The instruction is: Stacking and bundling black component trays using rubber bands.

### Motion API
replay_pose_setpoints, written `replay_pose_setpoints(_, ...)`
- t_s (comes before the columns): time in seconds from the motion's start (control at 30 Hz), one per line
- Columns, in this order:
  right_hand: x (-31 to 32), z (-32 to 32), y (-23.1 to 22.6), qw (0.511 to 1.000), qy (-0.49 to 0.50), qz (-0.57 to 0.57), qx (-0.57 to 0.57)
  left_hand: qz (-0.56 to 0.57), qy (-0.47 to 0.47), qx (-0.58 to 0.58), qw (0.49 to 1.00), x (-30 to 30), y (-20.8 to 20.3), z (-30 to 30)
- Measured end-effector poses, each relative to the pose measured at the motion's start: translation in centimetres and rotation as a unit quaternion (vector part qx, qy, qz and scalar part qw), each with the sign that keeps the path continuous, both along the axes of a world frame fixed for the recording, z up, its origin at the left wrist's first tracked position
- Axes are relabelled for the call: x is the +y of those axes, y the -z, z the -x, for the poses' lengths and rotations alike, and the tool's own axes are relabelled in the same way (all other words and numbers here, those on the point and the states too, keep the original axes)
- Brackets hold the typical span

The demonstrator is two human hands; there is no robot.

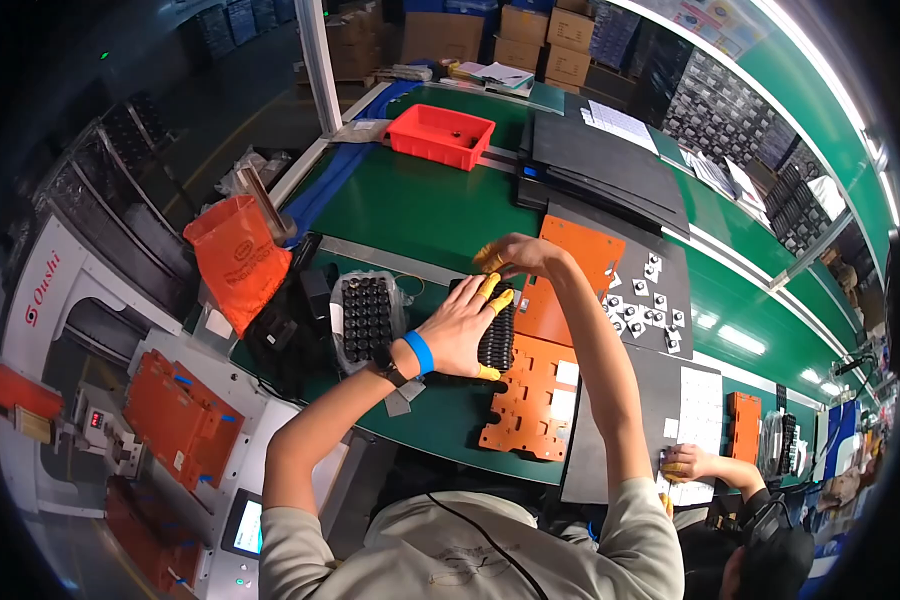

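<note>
My left hand (457,331) lies with fingers spread across a black ribbed tray (497,345), its thumb at the near end and fingertips toward the far end. Yellow covers sit on several fingertips. Just beyond the tray's far end, my right hand (515,256) has its fingers bent and drawn together; whatever they hold is hidden. Left of the tray, a tray of round black parts (366,312) rests in clear plastic. Close on the right are an orange plate (582,262) and, nearer me, a second orange plate with cutouts (532,405).
Small white pieces with black round parts (642,305) lie on a dark mat. A red bin (440,137) and stacked black sheets (605,165) are farther back. An orange bag (238,258) hangs at left beside a white machine (55,290). A co-worker's hand (688,463) works at right.
</note>
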State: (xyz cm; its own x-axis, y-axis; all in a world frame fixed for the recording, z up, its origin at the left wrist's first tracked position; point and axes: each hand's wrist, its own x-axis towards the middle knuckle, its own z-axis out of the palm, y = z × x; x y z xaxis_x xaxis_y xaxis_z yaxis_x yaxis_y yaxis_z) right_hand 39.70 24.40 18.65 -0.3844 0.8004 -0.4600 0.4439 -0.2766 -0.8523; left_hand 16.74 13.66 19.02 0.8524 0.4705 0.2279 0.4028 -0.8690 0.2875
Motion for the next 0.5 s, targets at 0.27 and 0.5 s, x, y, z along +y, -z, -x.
replay_pose_setpoints(0.27,-11.1,6.1,-2.5,0.950,0.098,-0.295,0.031,-0.007,-0.015,-0.035,0.999,-0.4,1.2,0.4)
replay_pose_setpoints(0.5,-12.6,7.2,1.4,0.856,0.076,-0.483,-0.169,0.100,-0.041,-0.177,0.978,-1.5,1.1,1.1)
